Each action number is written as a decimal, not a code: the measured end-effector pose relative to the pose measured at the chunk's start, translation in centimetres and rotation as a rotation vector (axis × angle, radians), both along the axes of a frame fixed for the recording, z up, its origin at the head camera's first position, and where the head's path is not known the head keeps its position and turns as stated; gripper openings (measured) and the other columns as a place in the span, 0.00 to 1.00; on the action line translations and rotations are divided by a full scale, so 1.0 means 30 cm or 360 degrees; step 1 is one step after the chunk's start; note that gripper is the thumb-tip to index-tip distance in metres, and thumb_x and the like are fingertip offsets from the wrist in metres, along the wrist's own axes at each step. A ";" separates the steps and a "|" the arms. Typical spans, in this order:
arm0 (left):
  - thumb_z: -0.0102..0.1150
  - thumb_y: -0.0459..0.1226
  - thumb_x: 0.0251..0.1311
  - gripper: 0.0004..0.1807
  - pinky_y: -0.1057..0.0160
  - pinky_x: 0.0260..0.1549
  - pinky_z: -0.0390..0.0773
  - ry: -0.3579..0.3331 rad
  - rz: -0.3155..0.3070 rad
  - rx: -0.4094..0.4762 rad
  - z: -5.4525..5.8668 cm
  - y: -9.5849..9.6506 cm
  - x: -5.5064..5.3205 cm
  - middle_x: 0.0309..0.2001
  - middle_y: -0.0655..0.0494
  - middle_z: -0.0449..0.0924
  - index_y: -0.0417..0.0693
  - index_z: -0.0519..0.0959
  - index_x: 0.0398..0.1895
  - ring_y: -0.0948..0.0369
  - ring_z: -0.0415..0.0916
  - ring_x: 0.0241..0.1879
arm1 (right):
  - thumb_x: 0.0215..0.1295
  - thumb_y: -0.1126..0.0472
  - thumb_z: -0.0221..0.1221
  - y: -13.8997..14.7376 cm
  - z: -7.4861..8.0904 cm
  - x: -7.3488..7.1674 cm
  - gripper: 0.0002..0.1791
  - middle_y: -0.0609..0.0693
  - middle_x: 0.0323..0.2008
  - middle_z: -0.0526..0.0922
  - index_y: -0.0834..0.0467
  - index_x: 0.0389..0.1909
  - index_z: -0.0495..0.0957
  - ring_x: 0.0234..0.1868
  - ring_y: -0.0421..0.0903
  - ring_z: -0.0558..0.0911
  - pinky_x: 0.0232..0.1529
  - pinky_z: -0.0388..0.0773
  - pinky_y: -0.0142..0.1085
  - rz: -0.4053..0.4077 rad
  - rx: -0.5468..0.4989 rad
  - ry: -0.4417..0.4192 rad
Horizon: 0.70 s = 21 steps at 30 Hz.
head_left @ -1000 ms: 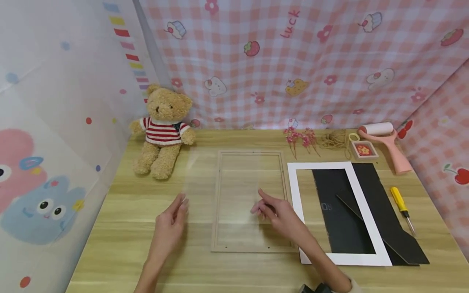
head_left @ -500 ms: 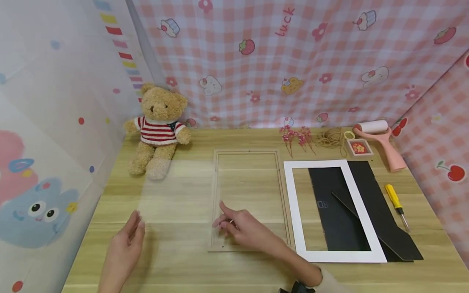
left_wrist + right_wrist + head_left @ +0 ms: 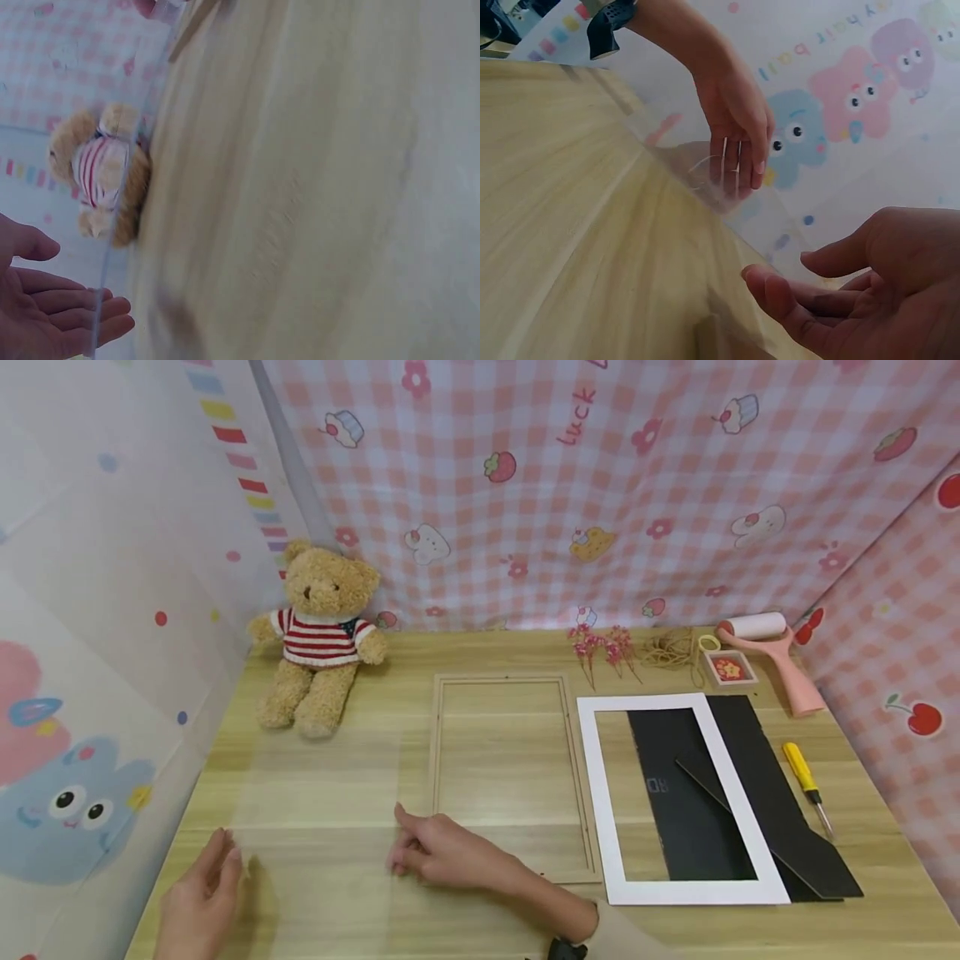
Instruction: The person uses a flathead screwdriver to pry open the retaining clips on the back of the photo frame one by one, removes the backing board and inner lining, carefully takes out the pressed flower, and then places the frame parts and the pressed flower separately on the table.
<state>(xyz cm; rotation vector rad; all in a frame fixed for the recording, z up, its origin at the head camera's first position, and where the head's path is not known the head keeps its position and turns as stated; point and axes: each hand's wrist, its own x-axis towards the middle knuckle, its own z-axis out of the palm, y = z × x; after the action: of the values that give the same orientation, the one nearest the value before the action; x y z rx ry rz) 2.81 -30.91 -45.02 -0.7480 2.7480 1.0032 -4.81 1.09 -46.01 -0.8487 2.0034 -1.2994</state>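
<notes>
Held between my two hands is a clear rectangular sheet (image 3: 322,827), tilted above the left part of the wooden table. My left hand (image 3: 197,897) supports its left edge; in the left wrist view the fingers (image 3: 82,311) lie straight, with the thumb apart from them. At the sheet's right edge, my right hand (image 3: 457,856) touches it with loosely bent fingers (image 3: 780,296) and the thumb apart. The sheet is faint, so its exact contact with each fingertip is hard to see. Under my right forearm lies a thin wooden picture frame (image 3: 437,735), its lower part partly covered.
A teddy bear (image 3: 318,643) sits at the back left. Right of the frame, a white mat board (image 3: 697,893) overlaps a black backing board (image 3: 742,735). Farther right are a yellow screwdriver (image 3: 802,772) and a pink lint roller (image 3: 795,681); dried flowers (image 3: 600,647) and twine (image 3: 671,650) lie behind.
Both hands have carried the clear sheet leftward and toward me, from above the wooden frame to the table area on its left. The head view has shifted slightly.
</notes>
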 end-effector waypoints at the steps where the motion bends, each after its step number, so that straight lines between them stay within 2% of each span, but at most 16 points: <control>1: 0.42 0.44 0.88 0.33 0.76 0.68 0.71 -0.0018 0.0012 -0.0001 -0.007 -0.012 0.002 0.79 0.35 0.65 0.31 0.58 0.85 0.36 0.69 0.75 | 0.86 0.65 0.56 -0.013 -0.007 -0.003 0.35 0.54 0.43 0.93 0.75 0.83 0.55 0.36 0.31 0.86 0.36 0.80 0.22 0.0001 0.0003 -0.0018; 3: 0.41 0.45 0.88 0.33 0.54 0.78 0.68 -0.0029 0.0007 -0.0015 -0.031 -0.040 0.007 0.80 0.34 0.63 0.32 0.57 0.85 0.33 0.66 0.77 | 0.85 0.66 0.56 -0.037 -0.018 -0.009 0.35 0.52 0.43 0.94 0.74 0.83 0.55 0.37 0.29 0.85 0.37 0.79 0.21 0.0009 0.0011 -0.0044; 5: 0.41 0.45 0.88 0.33 0.32 0.77 0.62 0.0004 -0.0019 -0.0037 -0.064 -0.073 0.012 0.79 0.31 0.62 0.33 0.58 0.85 0.29 0.63 0.77 | 0.84 0.67 0.56 -0.061 -0.027 -0.014 0.35 0.52 0.42 0.94 0.74 0.84 0.55 0.37 0.29 0.85 0.38 0.80 0.22 0.0016 0.0014 -0.0080; 6: 0.40 0.46 0.88 0.33 0.37 0.79 0.62 0.0027 -0.0032 -0.0099 -0.092 -0.094 0.015 0.79 0.33 0.63 0.35 0.59 0.85 0.31 0.64 0.77 | 0.84 0.68 0.56 -0.072 -0.031 -0.017 0.35 0.51 0.42 0.94 0.74 0.83 0.56 0.37 0.29 0.85 0.39 0.80 0.22 0.0021 0.0018 -0.0086; 8: 0.41 0.47 0.88 0.33 0.38 0.78 0.65 0.0085 -0.0066 -0.0173 -0.142 -0.136 0.017 0.78 0.33 0.66 0.36 0.62 0.84 0.30 0.67 0.75 | 0.84 0.69 0.55 -0.093 -0.035 -0.021 0.31 0.50 0.41 0.94 0.74 0.81 0.61 0.36 0.28 0.85 0.39 0.81 0.22 0.0041 0.0035 -0.0084; 10: 0.42 0.50 0.87 0.33 0.55 0.72 0.76 0.0143 -0.0088 -0.0296 -0.195 -0.181 0.013 0.74 0.35 0.73 0.37 0.67 0.82 0.39 0.78 0.70 | 0.83 0.70 0.54 -0.112 -0.037 -0.026 0.28 0.50 0.40 0.93 0.74 0.79 0.65 0.35 0.29 0.85 0.38 0.81 0.22 0.0053 0.0049 -0.0083; 12: 0.43 0.51 0.87 0.33 0.56 0.72 0.76 0.0170 -0.0085 -0.0281 -0.230 -0.219 0.005 0.73 0.37 0.76 0.38 0.70 0.81 0.41 0.80 0.68 | 0.84 0.70 0.53 -0.129 -0.035 -0.032 0.23 0.50 0.39 0.93 0.74 0.74 0.71 0.34 0.30 0.85 0.37 0.82 0.23 0.0058 0.0059 -0.0085; 13: 0.44 0.52 0.87 0.33 0.60 0.69 0.78 0.0183 -0.0084 -0.0267 -0.238 -0.235 -0.001 0.71 0.40 0.79 0.37 0.71 0.80 0.48 0.83 0.67 | 0.84 0.70 0.53 -0.137 -0.035 -0.035 0.21 0.50 0.39 0.93 0.73 0.71 0.73 0.33 0.30 0.85 0.36 0.82 0.23 0.0060 0.0065 -0.0090; 14: 0.44 0.52 0.87 0.33 0.61 0.69 0.78 0.0196 -0.0078 -0.0256 -0.245 -0.245 -0.005 0.71 0.43 0.80 0.38 0.72 0.79 0.51 0.84 0.66 | 0.84 0.70 0.52 -0.145 -0.035 -0.040 0.19 0.51 0.39 0.93 0.73 0.69 0.75 0.32 0.31 0.84 0.35 0.83 0.24 0.0059 0.0070 -0.0093; 15: 0.45 0.53 0.87 0.32 0.67 0.70 0.75 0.0224 -0.0068 -0.0236 -0.253 -0.259 -0.007 0.71 0.54 0.82 0.39 0.74 0.78 0.63 0.84 0.66 | 0.84 0.70 0.52 -0.153 -0.035 -0.044 0.17 0.51 0.39 0.93 0.73 0.66 0.78 0.31 0.31 0.84 0.34 0.83 0.24 0.0055 0.0073 -0.0094; 17: 0.47 0.52 0.87 0.31 0.68 0.77 0.66 0.0273 -0.0054 -0.0195 -0.260 -0.273 -0.007 0.69 0.75 0.79 0.40 0.74 0.78 0.79 0.75 0.67 | 0.85 0.70 0.52 -0.167 -0.036 -0.052 0.16 0.51 0.38 0.93 0.73 0.64 0.79 0.30 0.31 0.84 0.34 0.83 0.24 0.0061 0.0090 -0.0091; 18: 0.47 0.51 0.86 0.30 0.76 0.75 0.63 0.0299 -0.0055 -0.0239 -0.262 -0.276 -0.007 0.66 0.84 0.76 0.40 0.75 0.77 0.90 0.68 0.62 | 0.85 0.70 0.52 -0.174 -0.037 -0.056 0.17 0.51 0.38 0.93 0.73 0.65 0.78 0.30 0.31 0.84 0.34 0.83 0.24 0.0067 0.0097 -0.0094; 19: 0.47 0.50 0.87 0.30 0.76 0.75 0.62 0.0328 -0.0071 -0.0254 -0.252 -0.270 -0.006 0.66 0.84 0.76 0.39 0.75 0.77 0.90 0.67 0.63 | 0.85 0.69 0.51 -0.180 -0.041 -0.061 0.18 0.49 0.39 0.93 0.73 0.67 0.77 0.30 0.29 0.83 0.35 0.82 0.23 0.0088 0.0123 -0.0072; 20: 0.47 0.47 0.87 0.29 0.66 0.80 0.63 0.0344 -0.0084 -0.0235 -0.233 -0.257 -0.008 0.68 0.78 0.77 0.36 0.74 0.77 0.83 0.70 0.69 | 0.85 0.69 0.51 -0.187 -0.043 -0.065 0.19 0.49 0.38 0.93 0.74 0.68 0.76 0.30 0.29 0.83 0.35 0.83 0.23 0.0088 0.0132 -0.0072; 21: 0.47 0.44 0.87 0.28 0.65 0.80 0.63 0.0349 -0.0095 -0.0271 -0.216 -0.245 -0.011 0.69 0.76 0.77 0.34 0.73 0.77 0.82 0.69 0.71 | 0.85 0.69 0.52 -0.194 -0.047 -0.069 0.20 0.48 0.38 0.93 0.74 0.70 0.74 0.30 0.29 0.83 0.35 0.83 0.23 0.0087 0.0142 -0.0075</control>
<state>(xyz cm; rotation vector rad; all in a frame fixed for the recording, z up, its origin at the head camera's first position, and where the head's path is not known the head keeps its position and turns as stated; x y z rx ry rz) 2.49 -38.26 -51.51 -0.6057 3.0557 0.8969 -6.87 -4.73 -47.43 -0.8179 1.9724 -1.1799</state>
